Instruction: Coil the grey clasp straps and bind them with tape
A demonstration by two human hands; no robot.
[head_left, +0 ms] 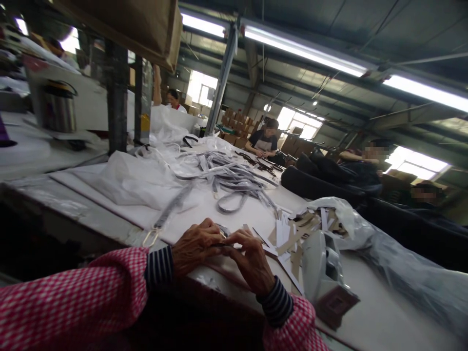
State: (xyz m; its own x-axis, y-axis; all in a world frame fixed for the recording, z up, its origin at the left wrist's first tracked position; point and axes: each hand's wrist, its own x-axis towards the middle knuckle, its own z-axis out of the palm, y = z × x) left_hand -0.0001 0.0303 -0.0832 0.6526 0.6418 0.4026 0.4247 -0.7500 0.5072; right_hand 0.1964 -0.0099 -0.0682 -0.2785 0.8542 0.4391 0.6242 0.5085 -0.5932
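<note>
At the near edge of the table (369,297), the left hand (195,247) and right hand (252,256) pinch a small dark piece (218,244) between their fingers. To the right are a white device (313,263) and paper strips (288,242); beyond lie grey straps (234,170), then a person (265,144).

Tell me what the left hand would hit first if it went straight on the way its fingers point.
Most likely the right hand, whose fingers lie just ahead of the left hand's fingertips; depth there is unclear, so whether they already touch is hard to tell.
</note>
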